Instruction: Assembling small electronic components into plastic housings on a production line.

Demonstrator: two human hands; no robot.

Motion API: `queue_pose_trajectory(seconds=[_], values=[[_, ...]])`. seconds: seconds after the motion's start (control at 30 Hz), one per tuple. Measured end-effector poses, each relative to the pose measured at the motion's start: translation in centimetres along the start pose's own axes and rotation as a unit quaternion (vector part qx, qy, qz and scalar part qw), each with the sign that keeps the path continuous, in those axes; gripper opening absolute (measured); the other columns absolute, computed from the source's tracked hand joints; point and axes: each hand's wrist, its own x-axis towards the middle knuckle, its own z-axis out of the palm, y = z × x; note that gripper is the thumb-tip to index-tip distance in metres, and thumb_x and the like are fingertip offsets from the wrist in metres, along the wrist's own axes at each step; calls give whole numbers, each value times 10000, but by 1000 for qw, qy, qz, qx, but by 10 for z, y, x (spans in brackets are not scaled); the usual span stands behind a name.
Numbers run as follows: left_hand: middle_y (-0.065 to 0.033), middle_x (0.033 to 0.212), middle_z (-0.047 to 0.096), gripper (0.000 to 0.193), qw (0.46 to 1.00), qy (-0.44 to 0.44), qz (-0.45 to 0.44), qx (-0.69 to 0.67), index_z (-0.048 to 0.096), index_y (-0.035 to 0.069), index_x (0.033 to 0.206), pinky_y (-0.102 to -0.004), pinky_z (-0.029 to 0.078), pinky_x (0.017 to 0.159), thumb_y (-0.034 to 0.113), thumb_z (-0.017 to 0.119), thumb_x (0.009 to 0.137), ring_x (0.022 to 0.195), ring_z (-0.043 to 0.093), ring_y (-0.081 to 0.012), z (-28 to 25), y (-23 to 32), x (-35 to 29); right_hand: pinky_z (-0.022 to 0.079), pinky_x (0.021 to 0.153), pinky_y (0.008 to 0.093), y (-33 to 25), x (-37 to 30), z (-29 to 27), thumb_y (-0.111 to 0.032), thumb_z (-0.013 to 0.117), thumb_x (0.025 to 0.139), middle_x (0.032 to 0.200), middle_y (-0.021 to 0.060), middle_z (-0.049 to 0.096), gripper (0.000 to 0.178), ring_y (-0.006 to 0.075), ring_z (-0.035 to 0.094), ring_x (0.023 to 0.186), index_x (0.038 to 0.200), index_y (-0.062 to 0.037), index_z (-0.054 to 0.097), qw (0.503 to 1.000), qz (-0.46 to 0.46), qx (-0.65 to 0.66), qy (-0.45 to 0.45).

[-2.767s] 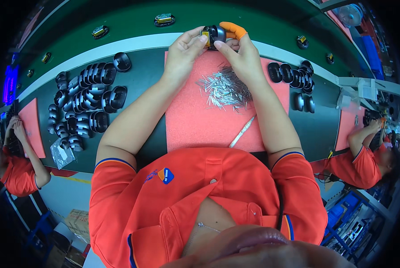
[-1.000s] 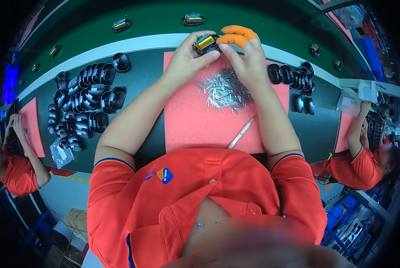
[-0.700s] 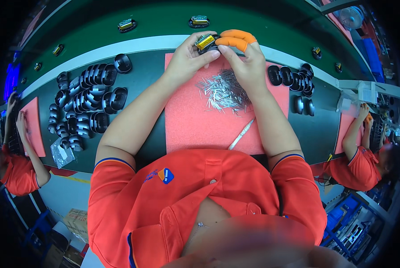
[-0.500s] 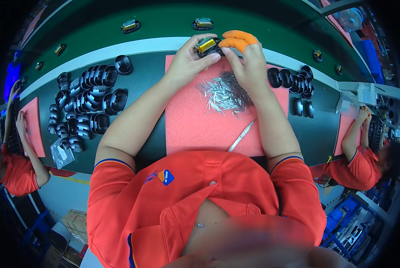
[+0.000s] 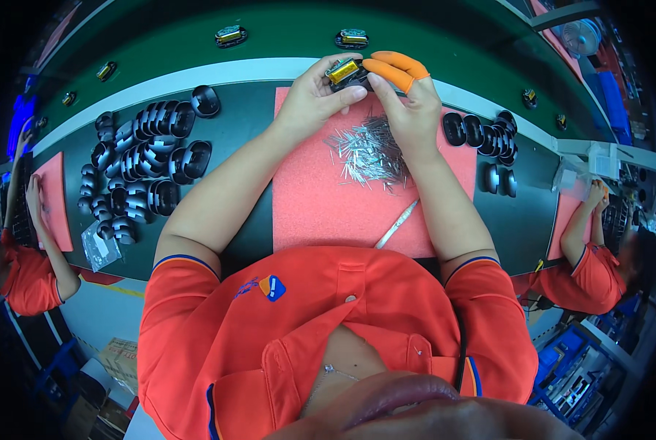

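My left hand [image 5: 309, 97] grips a small black oval case, an electronic assembly with a yellow battery [image 5: 344, 71] on top, over the far edge of a pink foam mat [image 5: 313, 213]. At the case's right end, the thumb and orange-covered fingers of my right hand [image 5: 408, 92] close on it. Whether something small is also pinched there is hidden. Below the hands, a heap of thin metal pins [image 5: 368, 152] lies loose on the mat. Nearer to me rests a pair of tweezers [image 5: 397, 224].
Many black curved shells [image 5: 163, 121] stand in rows to the left, and more shells [image 5: 474, 130] to the right. Beyond a pale rail, similar assemblies [image 5: 352, 39] sit on a green conveyor belt [image 5: 291, 37]. A clear plastic bag [image 5: 100, 247] lies left. Co-workers [image 5: 584, 268] sit at both sides.
The assemblies along the green belt have shifted to the right. Both hands stay together at the case, slightly farther right in the picture, with the yellow battery still facing up.
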Motion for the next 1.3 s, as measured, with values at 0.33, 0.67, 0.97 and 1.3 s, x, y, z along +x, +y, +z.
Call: queue_pose_trajectory(seconds=[0.33, 0.67, 0.97, 1.3], values=[[-17, 992, 579, 534, 998, 24, 52, -4, 458, 47, 1290, -197, 484, 656, 89, 707, 820, 780, 543, -57, 4, -10, 4, 428, 931, 340, -8, -4, 4, -64, 627, 840, 1146, 83, 618, 197, 259, 554, 1057, 1031, -54, 675, 989, -109, -73, -71], [-7, 901, 585, 496, 999, 39, 17, 12, 480, 59, 1279, -188, 434, 579, 123, 696, 837, 659, 525, -50, 8, 2, 1, 430, 907, 340, -8, 6, -9, -66, 615, 851, 1136, 102, 615, 168, 247, 550, 1064, 1014, -54, 655, 998, -46, -47, -4], [-69, 1054, 609, 550, 980, 46, 174, 86, 497, 68, 1281, -248, 517, 797, 107, 742, 790, 929, 619, -148, 13, 2, -5, 466, 799, 260, -1, 12, -31, -141, 608, 898, 942, 67, 641, 282, 123, 591, 846, 1150, -22, 566, 994, 74, -7, -84], [-97, 1076, 601, 583, 989, 38, 112, 91, 458, 75, 1317, -231, 512, 700, 74, 726, 799, 804, 608, -111, 6, -1, 0, 483, 729, 400, 20, 1, -44, -126, 672, 779, 866, 201, 604, 198, 335, 605, 808, 879, 38, 626, 919, 45, -230, -318]])
